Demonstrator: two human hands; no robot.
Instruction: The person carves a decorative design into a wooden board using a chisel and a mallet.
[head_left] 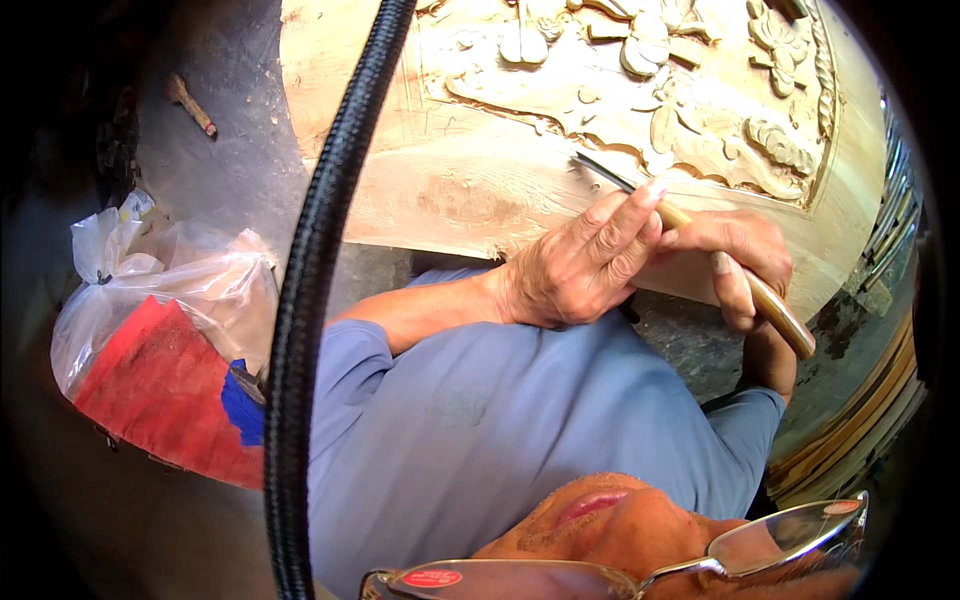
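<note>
My right hand (745, 255) is wrapped round the wooden handle of a carving chisel (778, 306), whose butt end sticks out below the fingers. My left hand (580, 265) grips the same tool farther forward, its fingers close together where handle meets blade. The dark, slim blade points up and to the left, above the plain border of a pale wooden panel (470, 185). Relief carving (650, 48) of flowers, leaves and scrolls covers the panel beyond the blade. Whether the blade tip touches the wood, I cannot tell.
A black braided hose (325, 210) crosses the view left of my hands. At the left are a clear plastic bag (175, 265), a red sheet (155, 365), a blue cloth (240, 405) and a short wooden stick (190, 105). Several tools (895, 220) lie beyond the panel's right edge, above stacked boards (850, 430).
</note>
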